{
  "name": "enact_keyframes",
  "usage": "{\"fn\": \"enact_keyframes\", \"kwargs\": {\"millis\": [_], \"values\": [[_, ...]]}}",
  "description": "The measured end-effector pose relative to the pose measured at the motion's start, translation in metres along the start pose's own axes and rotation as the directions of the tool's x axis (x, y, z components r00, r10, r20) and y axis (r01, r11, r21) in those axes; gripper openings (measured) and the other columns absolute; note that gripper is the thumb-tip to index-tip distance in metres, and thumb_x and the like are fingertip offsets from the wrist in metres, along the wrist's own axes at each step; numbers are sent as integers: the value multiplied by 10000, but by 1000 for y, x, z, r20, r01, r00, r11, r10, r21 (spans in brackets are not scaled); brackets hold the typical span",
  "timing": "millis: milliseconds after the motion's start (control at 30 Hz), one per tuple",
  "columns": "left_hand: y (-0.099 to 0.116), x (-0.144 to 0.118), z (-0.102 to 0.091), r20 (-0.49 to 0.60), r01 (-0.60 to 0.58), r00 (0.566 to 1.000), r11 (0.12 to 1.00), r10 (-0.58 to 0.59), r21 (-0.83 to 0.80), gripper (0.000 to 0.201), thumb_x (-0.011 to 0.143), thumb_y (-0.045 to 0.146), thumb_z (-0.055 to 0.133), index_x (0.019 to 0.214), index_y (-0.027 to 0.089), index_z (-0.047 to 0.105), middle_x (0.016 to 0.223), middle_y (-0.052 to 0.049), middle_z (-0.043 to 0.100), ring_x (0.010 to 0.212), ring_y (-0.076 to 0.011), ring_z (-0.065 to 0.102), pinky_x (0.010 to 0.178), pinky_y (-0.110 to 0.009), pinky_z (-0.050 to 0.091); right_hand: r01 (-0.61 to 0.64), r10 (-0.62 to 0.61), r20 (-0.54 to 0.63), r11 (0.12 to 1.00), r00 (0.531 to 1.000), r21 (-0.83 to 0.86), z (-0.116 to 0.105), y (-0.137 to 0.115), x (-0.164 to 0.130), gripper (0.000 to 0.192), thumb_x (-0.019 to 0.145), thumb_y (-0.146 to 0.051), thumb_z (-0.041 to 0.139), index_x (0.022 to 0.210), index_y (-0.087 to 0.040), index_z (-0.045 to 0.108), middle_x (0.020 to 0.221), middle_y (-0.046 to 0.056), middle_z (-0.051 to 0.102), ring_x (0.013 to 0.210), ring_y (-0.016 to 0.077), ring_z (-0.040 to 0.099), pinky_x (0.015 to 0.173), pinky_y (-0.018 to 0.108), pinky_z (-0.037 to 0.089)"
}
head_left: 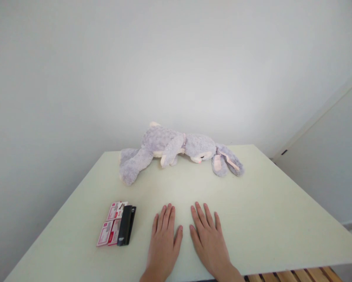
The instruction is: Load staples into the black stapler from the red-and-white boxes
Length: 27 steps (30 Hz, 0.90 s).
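My left hand (pixel 163 239) and my right hand (pixel 209 239) lie flat, palms down, side by side on the pale table (pixel 267 219) near its front edge. Neither holds anything; the fingers are straight and slightly apart. Left of my left hand, not touching it, a black stapler (pixel 126 225) lies beside several small red-and-white boxes (pixel 111 223). Towards the far edge a grey plush rabbit (pixel 176 150) lies on its side, its long ears pointing right.
A plain white wall (pixel 135 70) stands behind the table. A white cabinet or door panel (pixel 329 156) is at the right. Wooden slats (pixel 296 275) show below the table's front right edge.
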<state>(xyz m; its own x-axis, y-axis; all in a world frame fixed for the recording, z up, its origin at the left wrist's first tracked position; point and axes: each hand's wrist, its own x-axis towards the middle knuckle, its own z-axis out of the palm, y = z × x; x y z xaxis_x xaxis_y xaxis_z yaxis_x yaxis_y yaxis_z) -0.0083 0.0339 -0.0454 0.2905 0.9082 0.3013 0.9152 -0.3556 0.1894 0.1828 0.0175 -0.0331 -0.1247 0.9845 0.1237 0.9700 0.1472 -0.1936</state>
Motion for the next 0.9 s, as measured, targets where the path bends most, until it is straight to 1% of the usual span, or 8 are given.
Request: {"fn": "enact_keyframes", "kwargs": {"millis": [167, 400, 600, 767, 900], "values": [[-1, -1, 1, 20, 12, 1000, 1000, -12, 8, 667, 1042, 358, 438, 1645, 239, 180, 1699, -50, 268, 1571, -255, 237, 1254, -519, 294, 2, -2, -5, 1000, 1000, 1, 0, 0, 0, 620, 1075, -447, 301, 1653, -345, 99, 1714, -36, 105, 1596, 301, 72, 1252, 633, 174], [-1, 0, 0, -7, 1, 1000, 1000, -1, -8, 686, 1032, 355, 458, 1647, 246, 174, 1687, -59, 300, 1560, -269, 269, 1239, -523, 322, 4, -4, -2, 1000, 1000, -7, 1, 1, -1, 624, 1075, -435, 293, 1654, -339, 82, 1716, -30, 90, 1597, 302, 67, 1247, 648, 167], [-1, 0, 0, 9, 7, 1000, 1000, -7, -9, 676, 1037, 358, 447, 1646, 243, 176, 1694, -56, 282, 1567, -264, 250, 1245, -525, 310, 1, -1, -5, 1000, 1000, -2, 1, 1, 0, 623, 1073, -443, 307, 1653, -351, 97, 1716, -36, 97, 1596, 302, 71, 1250, 640, 170], [-1, 0, 0, -1, 3, 1000, 1000, -3, -16, 674, 1035, 356, 451, 1644, 251, 183, 1689, -57, 295, 1564, -267, 259, 1242, -532, 314, 1, -1, -16, 1000, 1000, 5, 1, 1, 0, 621, 1072, -444, 305, 1652, -350, 104, 1714, -34, 112, 1596, 298, 78, 1252, 634, 173], [-1, -1, -1, 19, 8, 1000, 1000, -8, -9, 671, 1039, 360, 440, 1645, 244, 178, 1695, -54, 279, 1569, -256, 244, 1246, -527, 308, 0, 0, -23, 1000, 1000, 5, 1, 1, -1, 619, 1071, -440, 307, 1651, -350, 113, 1713, -33, 125, 1596, 296, 82, 1252, 630, 177]]}}
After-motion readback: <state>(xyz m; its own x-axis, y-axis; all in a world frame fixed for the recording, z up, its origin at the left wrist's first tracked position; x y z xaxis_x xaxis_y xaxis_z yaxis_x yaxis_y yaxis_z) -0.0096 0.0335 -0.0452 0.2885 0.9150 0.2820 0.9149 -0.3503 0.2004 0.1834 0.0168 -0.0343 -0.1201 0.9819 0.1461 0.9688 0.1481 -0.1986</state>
